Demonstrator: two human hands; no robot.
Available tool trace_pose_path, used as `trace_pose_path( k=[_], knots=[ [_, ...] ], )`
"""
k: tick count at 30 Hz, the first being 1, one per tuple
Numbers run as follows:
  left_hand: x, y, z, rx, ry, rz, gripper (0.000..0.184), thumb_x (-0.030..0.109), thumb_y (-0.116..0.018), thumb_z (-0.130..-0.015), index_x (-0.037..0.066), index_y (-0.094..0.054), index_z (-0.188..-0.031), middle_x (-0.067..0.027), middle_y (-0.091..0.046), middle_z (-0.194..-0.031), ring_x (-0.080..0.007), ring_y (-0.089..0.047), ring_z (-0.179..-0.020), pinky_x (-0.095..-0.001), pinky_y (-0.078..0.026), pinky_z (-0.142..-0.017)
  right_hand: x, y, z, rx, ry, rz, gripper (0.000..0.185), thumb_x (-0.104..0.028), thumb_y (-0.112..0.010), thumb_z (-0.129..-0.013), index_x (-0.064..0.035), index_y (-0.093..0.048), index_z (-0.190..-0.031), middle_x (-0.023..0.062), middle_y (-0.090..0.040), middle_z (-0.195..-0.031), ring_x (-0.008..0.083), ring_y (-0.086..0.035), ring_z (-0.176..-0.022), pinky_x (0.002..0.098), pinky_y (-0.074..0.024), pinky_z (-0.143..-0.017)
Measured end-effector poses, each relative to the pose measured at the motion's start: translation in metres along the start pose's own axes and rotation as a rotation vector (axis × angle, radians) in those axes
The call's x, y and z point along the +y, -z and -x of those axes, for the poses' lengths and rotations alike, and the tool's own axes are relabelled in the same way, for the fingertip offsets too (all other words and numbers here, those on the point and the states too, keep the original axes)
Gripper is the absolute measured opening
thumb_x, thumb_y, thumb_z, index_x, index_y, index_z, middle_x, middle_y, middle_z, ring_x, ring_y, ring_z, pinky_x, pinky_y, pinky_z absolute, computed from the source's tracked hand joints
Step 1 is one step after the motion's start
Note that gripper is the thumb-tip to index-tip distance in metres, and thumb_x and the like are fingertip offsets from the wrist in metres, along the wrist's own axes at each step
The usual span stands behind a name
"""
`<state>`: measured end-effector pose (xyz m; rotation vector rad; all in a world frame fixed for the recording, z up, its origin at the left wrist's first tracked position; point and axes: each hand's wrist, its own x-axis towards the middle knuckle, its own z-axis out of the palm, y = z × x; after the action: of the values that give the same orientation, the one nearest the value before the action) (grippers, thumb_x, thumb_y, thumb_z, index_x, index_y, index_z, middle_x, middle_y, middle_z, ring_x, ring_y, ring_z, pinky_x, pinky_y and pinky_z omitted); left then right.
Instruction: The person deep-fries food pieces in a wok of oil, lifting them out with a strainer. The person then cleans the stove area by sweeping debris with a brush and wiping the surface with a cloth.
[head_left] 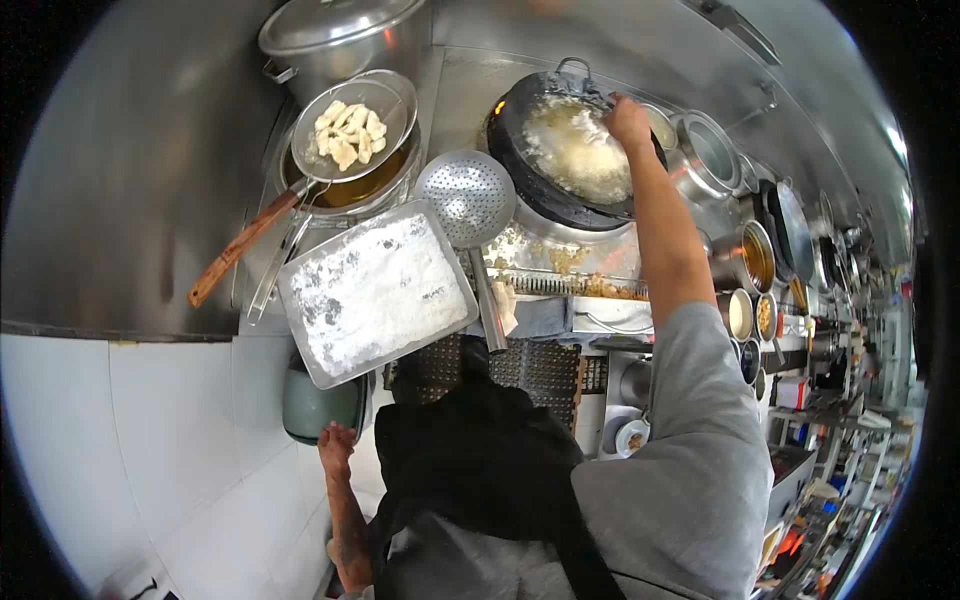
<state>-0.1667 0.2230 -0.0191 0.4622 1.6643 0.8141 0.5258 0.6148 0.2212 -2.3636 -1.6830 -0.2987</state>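
My right hand (628,122) reaches over a black wok (515,120) of bubbling, foamy oil (575,150). Its fingers are drawn together beside a white, floury-looking lump (591,126); what lies between them is hidden. Low on the left, my left hand (337,448) hangs by the rim of a green tub (305,400), its fingers curled and nothing visible in them. Between the hands, a metal tray (408,352) holds a layer of white powder (380,290). A perforated ladle (466,195) lies against the tray's upper right corner, handle downward.
A wooden-handled strainer (245,245) with pale pieces (350,134) rests over a pot of amber liquid (372,187). A large lidded pot (345,45) stands behind. Right of the wok are metal pots (705,155) and bowls of ingredients (766,315). A folded cloth (535,318) lies at the stove's front.
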Motion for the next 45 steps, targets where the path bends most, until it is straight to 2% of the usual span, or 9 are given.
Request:
trace_pose_path(
  k=[5,8,15,20,24,31,36,41,45],
  knots=[
    [0.036,0.003,-0.032,-0.086,-0.043,0.041,0.036,0.046,-0.052,-0.087,0.011,-0.050,-0.099,-0.0061,-0.063,-0.083,-0.0141,-0.060,-0.063,-0.0255,-0.043,-0.052,0.009,0.080,0.064,0.239,-0.051,-0.070,0.046,-0.025,-0.067,-0.072,-0.0058,-0.058,-0.113,0.0262,-0.058,-0.106,0.0361,-0.057,-0.100,0.0417,-0.0429,-0.089],
    [0.067,0.002,-0.074,-0.214,-0.048,0.069,0.043,0.046,-0.054,-0.086,0.011,-0.048,-0.111,-0.0086,-0.060,-0.099,-0.0193,-0.061,-0.081,-0.0300,-0.047,-0.062,0.007,0.114,0.149,0.170,-0.389,-0.444,0.057,-0.035,-0.070,-0.070,-0.0019,-0.057,-0.114,0.0274,-0.060,-0.103,0.0369,-0.058,-0.099,0.0387,-0.0442,-0.086],
    [0.104,-0.031,-0.126,-0.504,0.041,0.231,0.051,0.039,-0.051,-0.089,0.002,-0.042,-0.123,-0.0124,-0.053,-0.115,-0.0291,-0.056,-0.099,-0.0451,-0.049,-0.073,0.024,0.114,0.385,0.241,-0.836,-0.887,0.041,-0.022,-0.068,-0.076,0.0021,-0.059,-0.109,0.0094,-0.063,-0.084,0.0124,-0.058,-0.066,0.0268,-0.0475,-0.054],
    [0.079,-0.001,-0.122,-0.232,-0.258,0.018,0.050,0.031,-0.045,-0.093,-0.010,-0.039,-0.121,-0.0184,-0.052,-0.115,-0.0260,-0.055,-0.098,-0.0353,-0.045,-0.083,0.025,0.155,0.540,0.389,-0.976,-1.186,0.033,-0.017,-0.063,-0.082,-0.0001,-0.055,-0.109,0.0030,-0.059,-0.084,0.0087,-0.051,-0.058,0.0220,-0.0424,-0.051],
    [0.060,0.074,-0.090,-0.495,-0.284,0.074,0.044,0.024,-0.043,-0.094,-0.007,-0.038,-0.125,-0.0154,-0.052,-0.115,-0.0255,-0.054,-0.100,-0.0354,-0.045,-0.084,0.019,0.213,0.658,0.587,-1.102,-1.161,0.033,-0.018,-0.061,-0.084,0.0000,-0.055,-0.111,0.0038,-0.060,-0.087,0.0087,-0.052,-0.063,0.0211,-0.0416,-0.054],
    [0.052,0.086,0.018,-0.593,-0.214,-0.504,0.055,0.037,-0.046,-0.093,-0.009,-0.039,-0.121,-0.0200,-0.053,-0.111,-0.0278,-0.057,-0.093,-0.0385,-0.048,-0.080,-0.018,0.281,0.823,0.923,-1.108,-1.175,0.032,-0.019,-0.062,-0.081,-0.0059,-0.058,-0.110,0.0016,-0.064,-0.092,0.0098,-0.059,-0.070,0.0221,-0.0449,-0.059],
    [0.048,0.027,0.149,-1.074,-0.194,-0.629,0.050,0.033,-0.042,-0.095,-0.009,-0.039,-0.122,-0.0196,-0.054,-0.112,-0.0274,-0.058,-0.097,-0.0392,-0.049,-0.081,-0.105,0.338,0.860,1.002,-0.952,-1.396,0.031,-0.015,-0.061,-0.085,-0.0034,-0.054,-0.113,0.0036,-0.061,-0.093,0.0060,-0.053,-0.068,0.0205,-0.0451,-0.058],
    [-0.131,-0.092,0.289,-1.503,0.189,-0.712,0.047,0.030,-0.040,-0.096,-0.006,-0.041,-0.125,-0.0171,-0.051,-0.121,-0.0276,-0.054,-0.105,-0.0406,-0.047,-0.086,-0.121,0.364,0.975,1.142,-1.004,-1.412,0.028,-0.013,-0.059,-0.087,-0.0023,-0.054,-0.113,0.0057,-0.061,-0.097,0.0051,-0.052,-0.072,0.0187,-0.0444,-0.059],
    [-0.246,-0.126,0.426,-1.599,0.194,-0.944,0.046,0.037,-0.037,-0.095,-0.001,-0.045,-0.120,-0.0149,-0.059,-0.109,-0.0300,-0.063,-0.087,-0.0461,-0.053,-0.063,-0.142,0.371,1.044,1.136,-1.133,-1.346,0.029,-0.015,-0.058,-0.087,-0.0029,-0.055,-0.113,0.0058,-0.061,-0.098,0.0049,-0.050,-0.068,0.0186,-0.0406,-0.057]
  ],
)
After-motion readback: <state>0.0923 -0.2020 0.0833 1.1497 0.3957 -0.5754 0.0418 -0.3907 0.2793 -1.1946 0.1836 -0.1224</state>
